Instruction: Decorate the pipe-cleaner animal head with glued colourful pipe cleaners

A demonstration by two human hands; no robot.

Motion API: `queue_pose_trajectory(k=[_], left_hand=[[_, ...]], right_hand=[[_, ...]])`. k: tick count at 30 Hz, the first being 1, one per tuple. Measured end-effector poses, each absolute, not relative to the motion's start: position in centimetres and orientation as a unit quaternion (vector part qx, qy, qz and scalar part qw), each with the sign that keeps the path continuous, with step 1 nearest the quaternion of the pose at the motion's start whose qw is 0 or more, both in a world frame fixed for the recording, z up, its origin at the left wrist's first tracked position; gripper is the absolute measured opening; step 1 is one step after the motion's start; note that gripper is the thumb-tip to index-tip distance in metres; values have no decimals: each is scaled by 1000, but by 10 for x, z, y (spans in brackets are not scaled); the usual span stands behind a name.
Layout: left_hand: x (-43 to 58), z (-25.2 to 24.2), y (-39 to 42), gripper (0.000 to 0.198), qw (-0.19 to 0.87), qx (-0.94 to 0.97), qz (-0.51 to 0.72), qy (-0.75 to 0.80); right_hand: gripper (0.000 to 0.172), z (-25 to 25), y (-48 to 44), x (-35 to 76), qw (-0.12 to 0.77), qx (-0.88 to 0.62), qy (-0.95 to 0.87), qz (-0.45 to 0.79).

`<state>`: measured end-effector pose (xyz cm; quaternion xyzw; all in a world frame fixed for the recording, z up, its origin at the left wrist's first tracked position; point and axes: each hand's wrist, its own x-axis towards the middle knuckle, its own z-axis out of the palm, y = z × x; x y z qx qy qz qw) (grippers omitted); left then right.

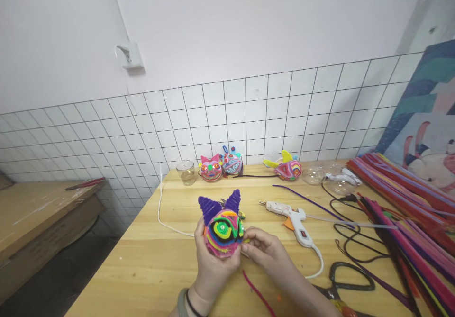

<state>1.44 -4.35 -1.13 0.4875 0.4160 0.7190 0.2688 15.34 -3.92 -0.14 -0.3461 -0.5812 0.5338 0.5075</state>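
Note:
A round, multicoloured pipe-cleaner head [223, 234] with purple pointed ears and green eyes is raised over the wooden table. My left hand [215, 265] wraps round its left side and underside. At the head's right edge, my right hand [261, 248] has thumb and index finger pinched together beside the right eye; a small yellow-green bit shows there, too small to make out clearly. Below the hands lies a dark pink pipe cleaner [259, 292]. To the right, a white glue gun [289, 217] rests on its side, its nozzle pointing left.
Along the table's back stand a glass cup [186, 172], two decorated heads [211, 169] [232, 163], a fish-like figure [288, 169] and clear plastic balls [313, 175]. Black-handled scissors [334, 293], dark cords and pipe-cleaner bundles [412, 189] occupy the right. A white cord [159, 208] runs at left.

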Motion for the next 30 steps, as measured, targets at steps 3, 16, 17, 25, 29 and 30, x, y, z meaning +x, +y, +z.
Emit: queue_pose_trajectory(k=[3,16,17,25,29,30], left_hand=[[11,-13,-39,80,276,505,703,417],[14,5,-31,68,432,448,643,446],[14,5,-30,67,437,443,646,443],[13,1,-29,61,547,366,638,399],[14,2,-30,46,649,320,598,344],[13,2,-30,43,661,308,599,331]], right_hand=[[24,-2,-38,154,501,-352,-590,525],[27,-3,-34,157,448,-450,-707,311],[27,-3,-34,156,445,-455,-708,304],[19,-4,-36,155,453,-460,-725,241],[20,-3,-39,156,478,-433,-734,212],[20,-2,-39,157,488,-429,-732,206]])
